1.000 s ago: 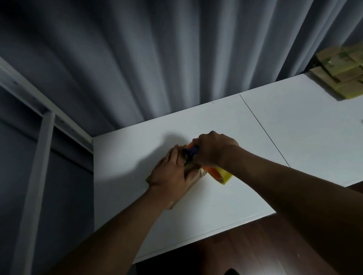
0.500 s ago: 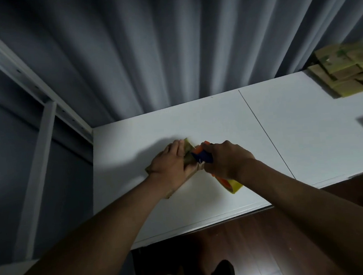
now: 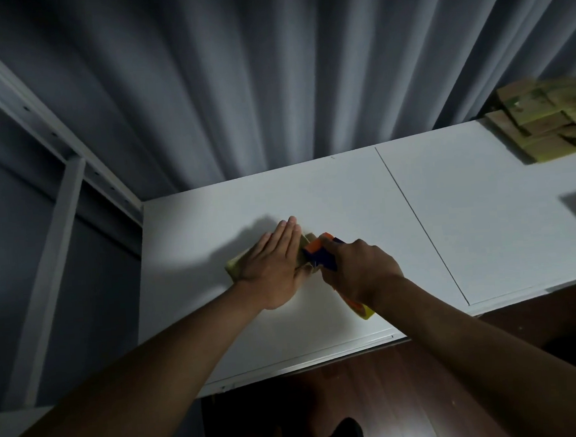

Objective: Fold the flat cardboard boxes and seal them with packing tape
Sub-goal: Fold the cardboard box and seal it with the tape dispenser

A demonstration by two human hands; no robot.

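I'm pressing my flat left hand (image 3: 276, 264) on the box (image 3: 237, 264), right hand (image 3: 359, 271) gripping the tape dispenser (image 3: 320, 255) beside it, taping; next probably calls for cutting.

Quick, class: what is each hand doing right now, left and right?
Left hand: open, fingers straight, pressing flat on the small cardboard box.
Right hand: closed, gripping the tape dispenser against the box.

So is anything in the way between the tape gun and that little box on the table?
Nothing visible. The right hand holds the tape gun right against the small box, which the left hand presses flat on the white table.
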